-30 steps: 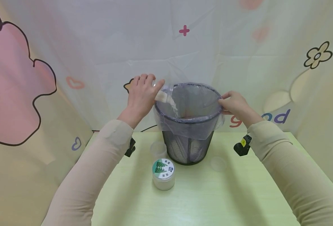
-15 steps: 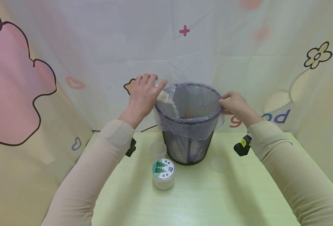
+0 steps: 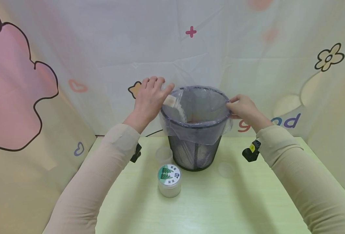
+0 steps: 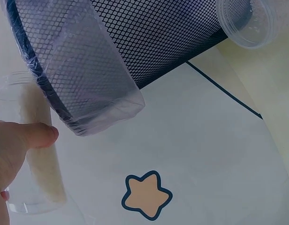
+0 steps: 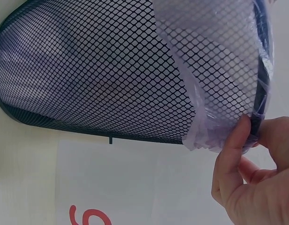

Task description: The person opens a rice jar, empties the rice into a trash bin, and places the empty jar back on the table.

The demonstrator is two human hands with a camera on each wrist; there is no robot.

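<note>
A black mesh waste bin lined with a clear plastic bag stands at the table's back middle. My left hand grips a clear jar tipped over the bin's left rim, and white grains pour from it into the bag. In the left wrist view the jar shows the grains along its side under my thumb. My right hand pinches the bin's right rim and bag edge; the right wrist view shows my fingers on the rim.
A closed jar with a green-leaf label stands in front of the bin on the light green table. An empty clear cup sits left of the bin, a clear lid to its right. Patterned curtains surround the table.
The left hand has tipped the jar a little further over the rim, and fewer grains are left in it. The right hand and bin have not moved.
</note>
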